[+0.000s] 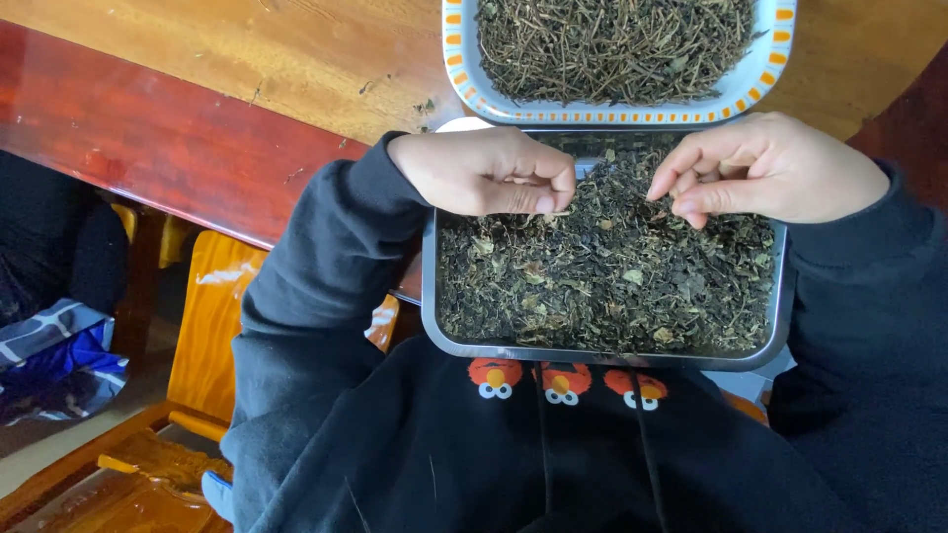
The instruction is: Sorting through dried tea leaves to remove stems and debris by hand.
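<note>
Your left hand and right hand are pinching dried leaves in the steel tray. An orange-rimmed white tray of stems is sitting beyond on the wooden worktop.

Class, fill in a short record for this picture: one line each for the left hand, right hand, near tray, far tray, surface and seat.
Left hand: left hand, fingers pinched over the leaves
Right hand: right hand, fingertips pinching a bit of leaf
Near tray: rectangular steel tray of dried crumbled green leaves, on the lap
Far tray: white tray with an orange-checked rim, full of dried stems
Surface: brown wooden table
Seat: glossy orange wooden chair
</note>
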